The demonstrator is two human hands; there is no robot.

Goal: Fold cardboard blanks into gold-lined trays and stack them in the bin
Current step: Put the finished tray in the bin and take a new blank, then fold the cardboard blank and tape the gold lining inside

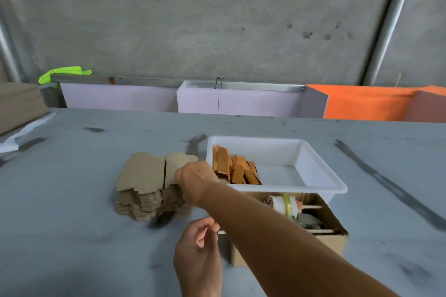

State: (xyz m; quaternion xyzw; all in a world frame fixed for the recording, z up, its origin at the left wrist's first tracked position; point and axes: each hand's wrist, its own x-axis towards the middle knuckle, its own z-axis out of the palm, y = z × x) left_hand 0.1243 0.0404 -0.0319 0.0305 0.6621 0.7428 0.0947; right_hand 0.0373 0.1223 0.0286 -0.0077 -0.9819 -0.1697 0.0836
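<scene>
Right hand (195,179): reaches across to the stack of flat brown cardboard blanks (147,185) on the grey surface (72,200), resting on the top blank; fingers hidden, grip cannot be told; left hand (198,255): raised, fingers loosely curled, holding nothing; white plastic bin (313,176): just right of the stack, holding folded gold-lined trays (235,169) at its left end; open brown cardboard box (323,234): just in front of the bin.

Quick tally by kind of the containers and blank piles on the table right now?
White plastic bin: 1
Open cardboard box: 1
Stack of flat cardboard blanks: 1
Total: 3
</scene>
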